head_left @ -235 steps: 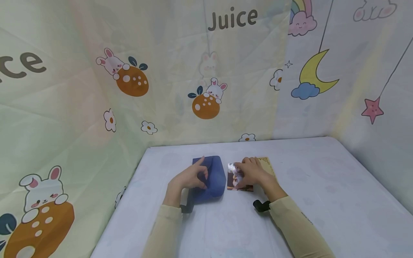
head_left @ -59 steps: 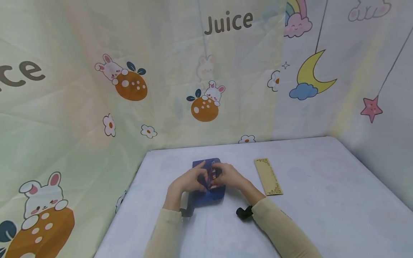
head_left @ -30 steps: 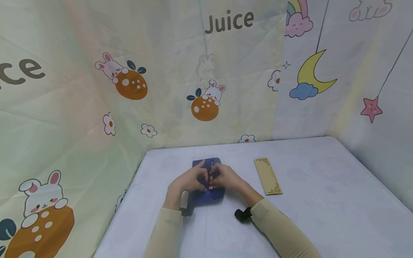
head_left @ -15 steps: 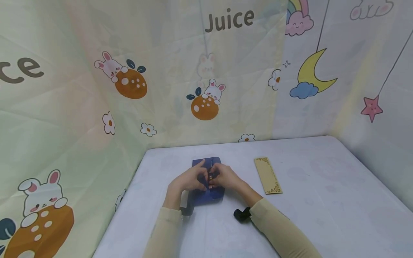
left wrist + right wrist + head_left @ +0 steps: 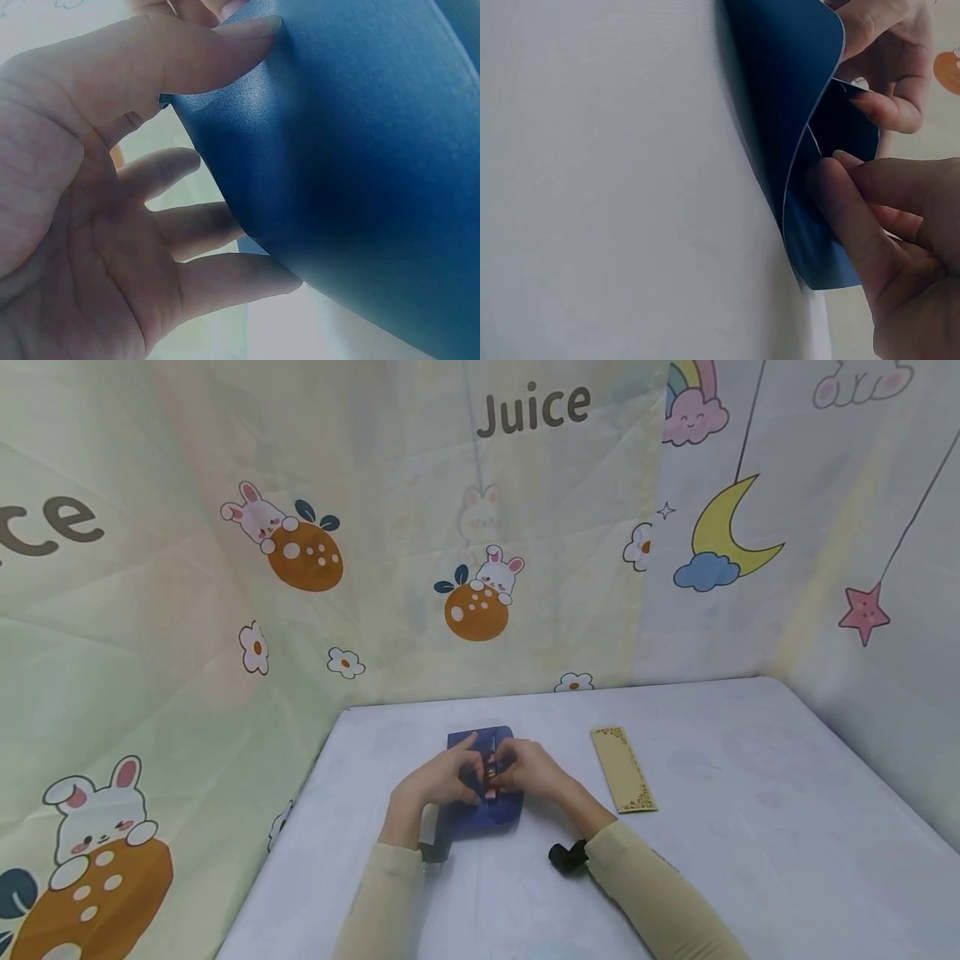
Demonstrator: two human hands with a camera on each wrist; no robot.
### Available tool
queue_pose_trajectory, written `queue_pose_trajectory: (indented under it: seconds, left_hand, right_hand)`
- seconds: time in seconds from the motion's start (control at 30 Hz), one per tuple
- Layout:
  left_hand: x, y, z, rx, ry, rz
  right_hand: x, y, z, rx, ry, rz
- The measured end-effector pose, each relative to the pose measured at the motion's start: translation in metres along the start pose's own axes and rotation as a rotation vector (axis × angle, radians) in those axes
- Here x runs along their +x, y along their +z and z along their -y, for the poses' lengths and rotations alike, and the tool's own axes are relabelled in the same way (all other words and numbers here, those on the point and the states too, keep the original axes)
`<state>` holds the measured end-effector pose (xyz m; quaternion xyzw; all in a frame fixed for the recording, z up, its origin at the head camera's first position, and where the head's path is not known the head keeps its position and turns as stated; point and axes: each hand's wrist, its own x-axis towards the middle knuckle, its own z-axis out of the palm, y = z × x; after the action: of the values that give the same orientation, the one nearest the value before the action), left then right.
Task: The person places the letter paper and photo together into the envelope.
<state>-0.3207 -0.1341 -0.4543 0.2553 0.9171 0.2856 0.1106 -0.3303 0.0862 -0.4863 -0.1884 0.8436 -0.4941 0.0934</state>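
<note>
A blue paper envelope (image 5: 465,822) lies tilted a little off the table in the head view. My left hand (image 5: 442,777) grips its left part, the thumb pressing on the blue paper in the left wrist view. At the envelope's mouth my right hand (image 5: 528,770) pinches a picture card (image 5: 491,783). Just a narrow colourful strip of the card shows between the two hands; the rest is hidden by the envelope and fingers. In the right wrist view the right thumb and fingertips (image 5: 829,184) are inside the curved opening, beneath the raised flap (image 5: 787,45).
To the right on the white table (image 5: 720,827) lies a flat gold strip (image 5: 624,770) with ornamented ends. Printed cloth walls (image 5: 390,568) stand behind and beside the table. A black wrist device (image 5: 567,857) sits at my right sleeve.
From beside the gold strip, my right hand has carried the picture card left to the envelope's mouth. Over the last second it shifts only slightly there; the left hand keeps its hold.
</note>
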Motion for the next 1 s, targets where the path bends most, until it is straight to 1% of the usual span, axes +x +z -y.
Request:
queue_pose_trajectory:
  seconds: [0.27, 0.33, 0.43, 0.5, 0.57, 0.7, 0.87, 1.0]
  left_hand:
    - [0.0, 0.001, 0.001, -0.013, -0.043, 0.015]
    - [0.0, 0.002, 0.001, -0.016, -0.049, 0.017]
    - [0.0, 0.002, 0.001, -0.021, -0.052, 0.016]
    - [0.0, 0.002, 0.001, -0.021, -0.049, 0.015]
    - [0.0, 0.002, 0.001, -0.018, -0.045, 0.014]
    - [0.001, 0.003, 0.002, -0.016, -0.043, 0.012]
    - [0.001, 0.003, 0.001, -0.022, -0.05, 0.01]
    - [0.001, 0.002, 0.001, -0.023, -0.049, 0.01]
  right_hand:
    - [-0.003, -0.013, -0.002, -0.024, -0.023, -0.04]
    - [-0.005, -0.017, -0.001, -0.018, -0.011, -0.038]
    - [-0.006, -0.023, 0.0, -0.01, 0.029, -0.047]
    - [-0.007, -0.028, -0.001, -0.022, 0.045, -0.074]
    - [-0.007, -0.032, -0.001, -0.041, 0.043, -0.11]
    - [-0.008, -0.041, -0.002, -0.084, 0.004, -0.181]
    - [-0.01, -0.05, -0.003, -0.103, 0.007, -0.219]
    - [-0.011, -0.056, -0.005, -0.162, 0.01, -0.248]
